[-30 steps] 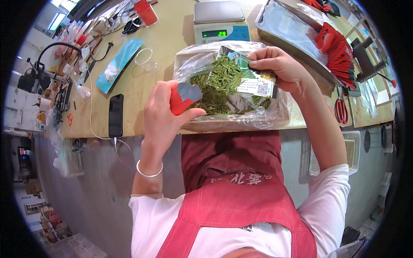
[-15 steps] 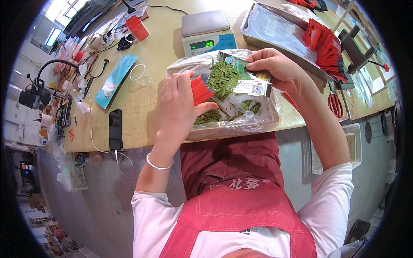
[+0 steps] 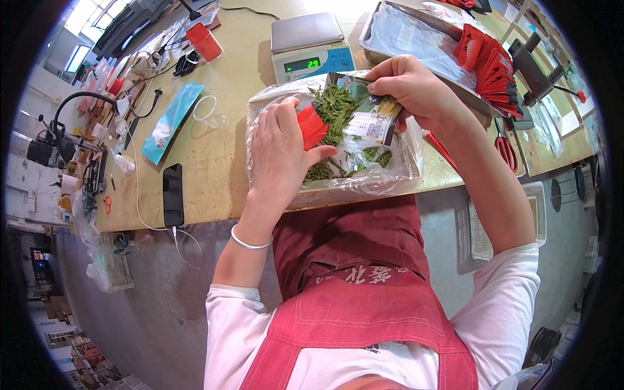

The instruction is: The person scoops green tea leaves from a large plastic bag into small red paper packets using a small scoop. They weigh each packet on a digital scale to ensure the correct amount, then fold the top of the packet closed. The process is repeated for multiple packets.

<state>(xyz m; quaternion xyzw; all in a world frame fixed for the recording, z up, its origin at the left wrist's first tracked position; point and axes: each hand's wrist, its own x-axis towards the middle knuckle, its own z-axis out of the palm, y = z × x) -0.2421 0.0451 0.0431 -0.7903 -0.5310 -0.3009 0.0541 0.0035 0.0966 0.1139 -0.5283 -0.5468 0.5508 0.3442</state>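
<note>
My left hand point(image 3: 278, 144) is closed around a small red pouch point(image 3: 311, 126), its thumb below the pouch. In my right hand point(image 3: 416, 93) a printed card point(image 3: 372, 126) is pinched by its far right part. A heap of green dried leaves point(image 3: 335, 108) lies on the card, right up against the pouch's mouth. Beneath both hands sits a container lined with a clear plastic bag point(image 3: 402, 179), holding more loose green leaves point(image 3: 377, 156). How far leaves reach into the pouch is hidden.
A digital scale point(image 3: 311, 45) stands behind the container. At right are a lined metal tray point(image 3: 409, 42) with several red pouches point(image 3: 497, 75), and red-handled scissors point(image 3: 505, 153). A phone point(image 3: 173, 195), a blue-green bag point(image 3: 172, 123) and a red cup point(image 3: 204, 43) lie or stand at left.
The card has tilted and its right end has turned down. My left hand with the red pouch has shifted slightly right, and the right hand has moved a little up and left.
</note>
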